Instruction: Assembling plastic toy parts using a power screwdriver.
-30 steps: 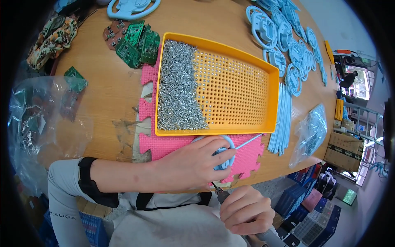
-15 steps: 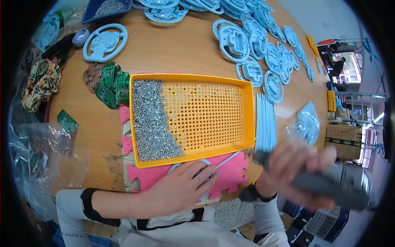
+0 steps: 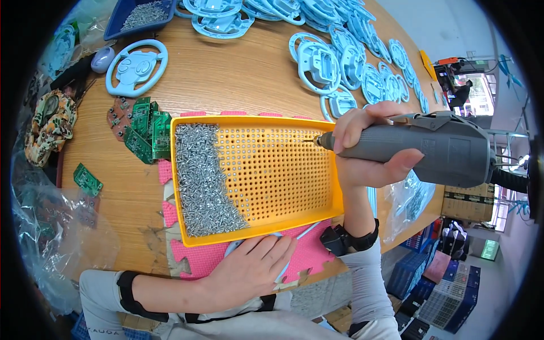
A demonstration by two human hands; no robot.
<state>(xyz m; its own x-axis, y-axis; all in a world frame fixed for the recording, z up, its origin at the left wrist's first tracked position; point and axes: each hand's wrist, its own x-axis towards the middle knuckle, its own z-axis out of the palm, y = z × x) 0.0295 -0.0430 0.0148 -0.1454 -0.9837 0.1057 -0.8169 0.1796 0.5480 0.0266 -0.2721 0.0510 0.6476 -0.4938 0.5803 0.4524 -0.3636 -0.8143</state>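
My right hand (image 3: 358, 170) is wrapped round a grey electric screwdriver (image 3: 425, 146). Its bit points left, over the far right part of a yellow tray (image 3: 255, 120) with a perforated plate. Small silver screws (image 3: 201, 181) are heaped along the tray's left side, and some sit in holes of the plate. Close to the tray's near wall, my left hand (image 3: 249, 266) lies over a light blue wheel-shaped plastic part (image 3: 232, 247), fingers together and bent onto it. Most of that part is hidden under the hand and the tray edge. Beneath lies a pink foam mat (image 3: 198, 260).
Green circuit boards (image 3: 148, 127) and a light blue toy steering wheel (image 3: 137, 68) lie left of the tray. Many blue wheel halves (image 3: 320, 65) cover the far side. A blue screw bin (image 3: 140, 16) stands far left; a clear plastic bag (image 3: 405, 204) lies at right.
My right hand has swung the screwdriver up and left, from beside the table's near right edge to over the tray. My left hand stays on the blue part.
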